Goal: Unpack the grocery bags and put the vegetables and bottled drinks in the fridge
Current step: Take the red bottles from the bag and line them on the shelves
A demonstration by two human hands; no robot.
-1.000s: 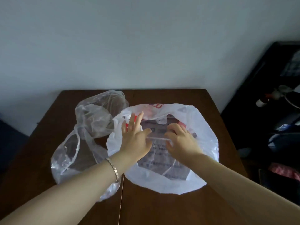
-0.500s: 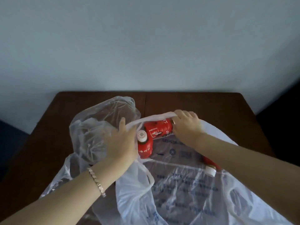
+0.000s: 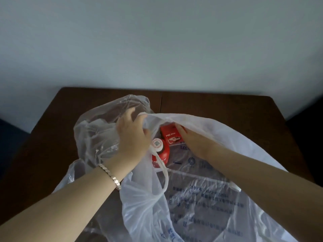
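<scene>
Two red drinks lie inside the white bag (image 3: 209, 198) at the middle of the table (image 3: 218, 109). The capped bottle (image 3: 161, 157) points its white cap at us, and the second bottle (image 3: 170, 137) lies just behind it, touching it, with its label showing. A loose handle loop (image 3: 165, 179) of the bag crosses the front of the capped bottle.

The left hand (image 3: 132, 138) has its fingers curled round the bag's rim and holds it up, so the mouth gapes. The right hand (image 3: 194, 142) reaches in through that mouth to the second bottle. The raised film hides its fingertips, so I cannot tell whether it grips anything.

Just beside the white bag, on the left, slumps one clear bag (image 3: 97, 130), crumpled, partly behind the left hand. That makes two bags in all. A bracelet (image 3: 111, 177) circles the left wrist.
</scene>
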